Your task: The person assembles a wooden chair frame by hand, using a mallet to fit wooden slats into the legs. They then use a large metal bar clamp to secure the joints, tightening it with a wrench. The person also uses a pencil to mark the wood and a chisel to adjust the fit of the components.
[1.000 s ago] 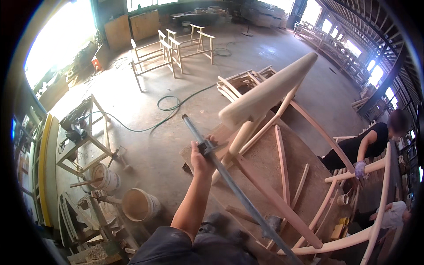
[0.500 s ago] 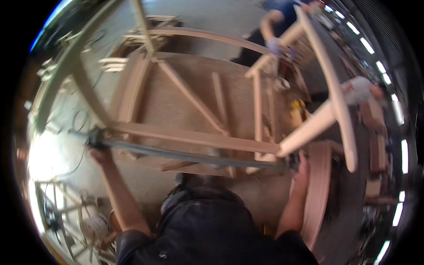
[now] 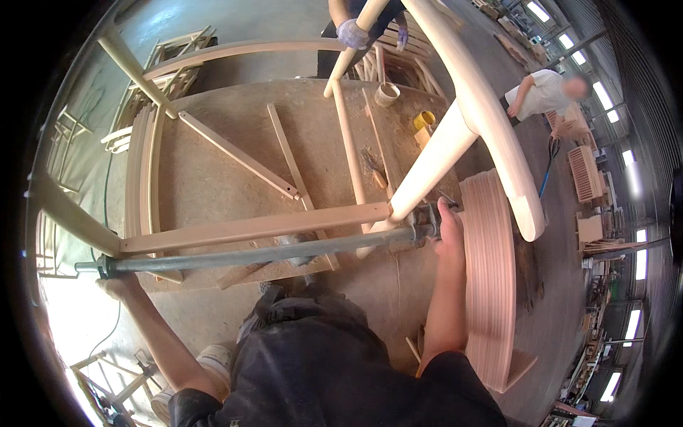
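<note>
A long grey pipe clamp runs along the near side of a pale wooden seat frame, close to its front rail. My left hand grips the clamp at its left jaw, beside the left front leg; the fingers are partly hidden behind it. At the other end, my right hand is closed round the screw end, near the right front leg. A curved armrest slants above that leg. Across the frame, a co-worker's gloved hand holds the back post.
Under the frame stands a worn work table with loose wooden strips, a cup, a yellow container and a brush-like tool. Stacked curved slats rise by my right arm. Another person stands farther right.
The view has swung, so frame and table sit farther left in it. The clamp, with both my hands still on it, now lies closer to the front rail. The blur has cleared.
</note>
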Demonstrator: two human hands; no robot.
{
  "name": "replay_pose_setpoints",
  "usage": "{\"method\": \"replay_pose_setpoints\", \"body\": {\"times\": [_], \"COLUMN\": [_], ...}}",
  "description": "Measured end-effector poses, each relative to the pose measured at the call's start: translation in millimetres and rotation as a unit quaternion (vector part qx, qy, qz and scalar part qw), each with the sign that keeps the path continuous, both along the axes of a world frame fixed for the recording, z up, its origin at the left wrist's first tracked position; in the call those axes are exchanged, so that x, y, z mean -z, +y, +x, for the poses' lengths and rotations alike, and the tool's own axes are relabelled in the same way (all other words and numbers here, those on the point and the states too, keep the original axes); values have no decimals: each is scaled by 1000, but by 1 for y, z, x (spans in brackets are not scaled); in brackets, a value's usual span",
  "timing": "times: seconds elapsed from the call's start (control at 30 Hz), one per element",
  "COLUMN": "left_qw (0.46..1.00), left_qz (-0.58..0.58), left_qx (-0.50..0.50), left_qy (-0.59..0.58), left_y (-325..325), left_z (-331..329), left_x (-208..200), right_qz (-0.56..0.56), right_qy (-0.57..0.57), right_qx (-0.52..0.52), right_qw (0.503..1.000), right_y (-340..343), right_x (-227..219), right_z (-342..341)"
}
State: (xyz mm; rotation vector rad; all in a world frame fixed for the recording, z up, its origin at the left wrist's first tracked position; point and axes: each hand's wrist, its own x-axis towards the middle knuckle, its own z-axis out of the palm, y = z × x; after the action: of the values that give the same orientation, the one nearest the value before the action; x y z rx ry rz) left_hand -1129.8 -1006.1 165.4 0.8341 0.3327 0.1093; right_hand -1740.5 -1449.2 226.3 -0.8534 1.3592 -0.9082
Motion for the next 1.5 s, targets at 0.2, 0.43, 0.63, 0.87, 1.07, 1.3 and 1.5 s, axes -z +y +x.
{"method": "replay_pose_setpoints", "body": {"times": [0.2, 0.43, 0.63, 0.87, 1.07, 1.3, 1.5], "left_qw": [992, 994, 991, 986, 989, 986, 786], "left_qz": [-29, -25, 6, 66, 109, 163, 590], "left_qx": [102, 96, 116, 95, 95, 19, 143], "left_qy": [-65, -35, -67, -121, -18, 28, -119], "left_y": [21, -7, 10, 17, -13, -52, 7], "left_z": [12, -21, -5, 2, -18, -63, -47], "left_x": [25, -2, 24, 34, -6, -39, 21], "right_qz": [18, 69, 28, 80, 42, -64, -78], "right_qy": [-34, -37, -167, -240, -345, -259, -345], "right_qx": [-24, 49, 70, -12, 53, 28, 83], "right_qw": [999, 996, 983, 967, 936, 963, 932], "right_y": [-12, -9, -29, -39, -37, -18, -22], "right_x": [0, -6, 45, 56, 70, 55, 74], "right_z": [6, 9, -24, -29, -25, -13, -19]}}
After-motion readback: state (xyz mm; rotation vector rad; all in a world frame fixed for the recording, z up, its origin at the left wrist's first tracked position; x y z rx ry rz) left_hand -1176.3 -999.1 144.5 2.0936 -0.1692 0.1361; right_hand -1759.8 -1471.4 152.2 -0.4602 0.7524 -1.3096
